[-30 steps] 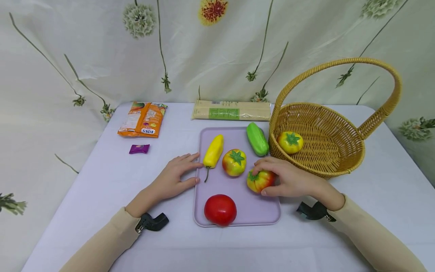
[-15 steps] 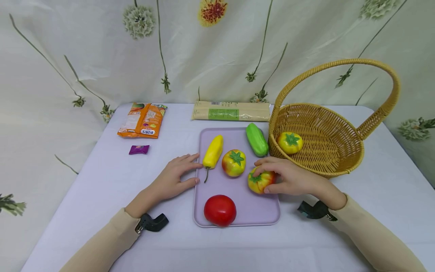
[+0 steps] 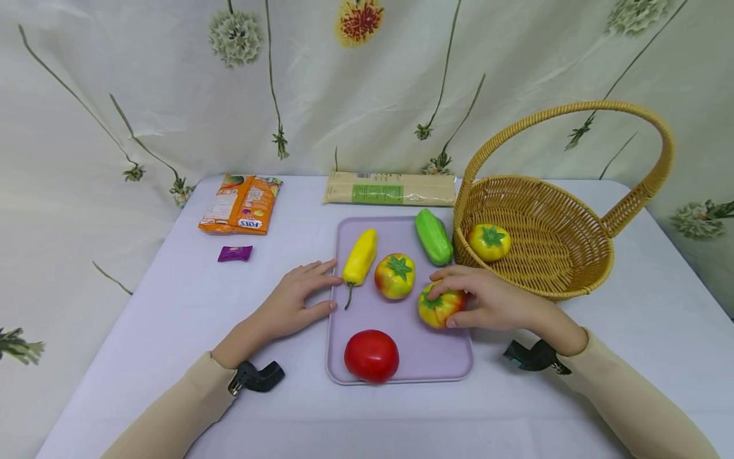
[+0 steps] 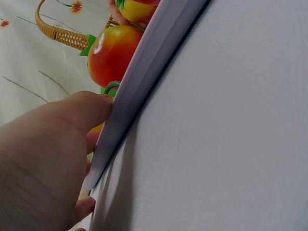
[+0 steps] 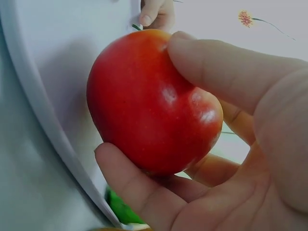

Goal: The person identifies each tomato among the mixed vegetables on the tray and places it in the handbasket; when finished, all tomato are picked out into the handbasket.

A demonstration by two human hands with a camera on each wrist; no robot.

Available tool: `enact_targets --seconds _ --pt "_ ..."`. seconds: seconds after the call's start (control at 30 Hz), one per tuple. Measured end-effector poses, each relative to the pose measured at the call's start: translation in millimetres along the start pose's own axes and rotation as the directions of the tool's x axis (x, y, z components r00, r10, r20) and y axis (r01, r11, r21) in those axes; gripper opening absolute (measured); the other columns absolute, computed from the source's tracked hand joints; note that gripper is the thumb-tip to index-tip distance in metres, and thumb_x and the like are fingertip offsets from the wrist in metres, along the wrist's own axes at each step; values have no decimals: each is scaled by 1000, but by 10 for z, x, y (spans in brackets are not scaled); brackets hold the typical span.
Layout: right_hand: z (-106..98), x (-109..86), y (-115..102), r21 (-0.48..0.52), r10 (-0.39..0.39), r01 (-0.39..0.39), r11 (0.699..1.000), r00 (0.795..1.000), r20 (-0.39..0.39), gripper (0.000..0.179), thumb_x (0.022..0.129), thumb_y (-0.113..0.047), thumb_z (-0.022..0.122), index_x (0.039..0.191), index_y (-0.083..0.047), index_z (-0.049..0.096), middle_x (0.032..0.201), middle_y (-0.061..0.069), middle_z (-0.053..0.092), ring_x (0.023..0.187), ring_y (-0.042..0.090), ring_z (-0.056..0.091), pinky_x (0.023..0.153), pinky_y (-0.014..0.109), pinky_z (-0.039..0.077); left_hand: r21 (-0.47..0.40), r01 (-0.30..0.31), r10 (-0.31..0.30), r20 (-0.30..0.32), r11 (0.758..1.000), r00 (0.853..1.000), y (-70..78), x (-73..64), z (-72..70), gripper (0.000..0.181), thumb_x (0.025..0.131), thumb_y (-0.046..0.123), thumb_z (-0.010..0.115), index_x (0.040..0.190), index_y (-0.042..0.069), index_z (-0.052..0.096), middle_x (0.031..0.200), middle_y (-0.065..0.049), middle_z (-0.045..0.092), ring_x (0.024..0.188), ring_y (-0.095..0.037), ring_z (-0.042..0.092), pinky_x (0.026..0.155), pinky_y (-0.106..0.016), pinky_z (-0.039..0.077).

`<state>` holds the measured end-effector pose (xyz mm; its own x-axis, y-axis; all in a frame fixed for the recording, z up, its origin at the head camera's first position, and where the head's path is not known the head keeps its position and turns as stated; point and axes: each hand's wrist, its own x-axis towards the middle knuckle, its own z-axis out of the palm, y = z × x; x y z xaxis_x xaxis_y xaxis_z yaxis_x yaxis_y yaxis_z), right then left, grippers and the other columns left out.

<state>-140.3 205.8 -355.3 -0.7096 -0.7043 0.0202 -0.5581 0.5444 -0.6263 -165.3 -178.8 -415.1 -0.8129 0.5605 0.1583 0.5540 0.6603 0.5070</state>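
Note:
My right hand grips a yellow-and-red tomato on the right side of the lilac tray. In the right wrist view, the thumb and fingers curl round the tomato's red side. My left hand rests at the tray's left rim, its fingers spread and fairly straight, fingertips touching the edge. Beside those fingertips lies a yellow pepper with a thin stem. Another yellow-and-red tomato sits mid-tray, a plain red tomato at the front, and a green cucumber-like vegetable at the back right.
A wicker basket with a tall handle stands right of the tray, holding a yellow tomato. Behind the tray lies a long beige packet. An orange snack bag and a small purple candy are at the left.
My right hand and the tomato in it have shifted very slightly to the right on the tray. The left hand has stayed still.

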Motion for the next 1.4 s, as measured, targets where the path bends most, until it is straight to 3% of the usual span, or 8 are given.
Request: enact_targets --seconds 0.43,0.6,0.67,0.77,0.9,1.13,1.3,1.4 --pt "-228 -116 -80 47 -39 44 998 994 -102 39 86 -11 81 122 -18 70 143 20 59 120 31 62 76 25 60 -2 -14 14 -18 1000 1000 -8 -23 26 42 91 29 72 131 15 69 156 -13 51 144 -47 44 118 -68 32" --pt "-377 -213 -81 3 -67 69 998 983 -174 40 85 -10 82 122 -18 70 141 18 61 124 17 60 77 24 60 0 -10 10 -19 1000 1000 -25 -31 41 42 91 28 72 131 16 69 156 -13 51 144 -47 44 118 -69 32" --pt "-446 -276 -75 -13 -80 79 997 971 -224 41 83 -7 83 121 -16 71 139 17 63 125 4 57 77 21 60 2 -7 7 -18 1000 1000 -34 -29 45 41 92 28 72 131 17 68 156 -12 51 144 -47 44 117 -69 32" --pt "-542 -391 -34 -5 -77 79 997 948 -309 44 80 0 83 121 -11 71 139 -2 64 123 -10 52 80 16 59 -1 -8 8 -15 1000 1000 -30 -22 37 41 92 28 72 131 17 68 157 -12 50 144 -46 43 117 -69 32" --pt "-640 -530 77 46 -5 26 999 915 -403 48 79 8 80 124 -4 68 134 -26 57 118 -11 55 85 8 54 1 -12 12 -13 1000 1000 -15 -14 18 41 92 28 72 131 16 68 157 -12 50 144 -46 44 117 -69 33" --pt "-721 -701 320 122 64 -5 993 872 -485 50 82 18 72 129 5 62 134 -20 57 118 -7 57 88 5 51 2 -4 4 -8 1000 1000 -11 -13 9 42 92 27 71 132 17 68 157 -12 50 144 -46 43 117 -69 32" --pt "-746 -725 438 121 162 -116 986 843 -513 46 86 12 72 129 3 61 133 -24 52 110 -11 56 83 2 51 0 -2 2 -5 1000 1000 -3 -12 6 42 91 28 72 132 17 68 157 -12 50 145 -46 43 118 -69 32" --pt "-756 -699 491 111 218 -188 976 823 -525 45 88 6 73 131 1 60 135 -10 53 103 -12 56 81 1 50 7 -1 1 -6 1000 1000 -10 -14 2 42 91 27 72 132 17 68 157 -12 50 144 -46 44 117 -69 32"
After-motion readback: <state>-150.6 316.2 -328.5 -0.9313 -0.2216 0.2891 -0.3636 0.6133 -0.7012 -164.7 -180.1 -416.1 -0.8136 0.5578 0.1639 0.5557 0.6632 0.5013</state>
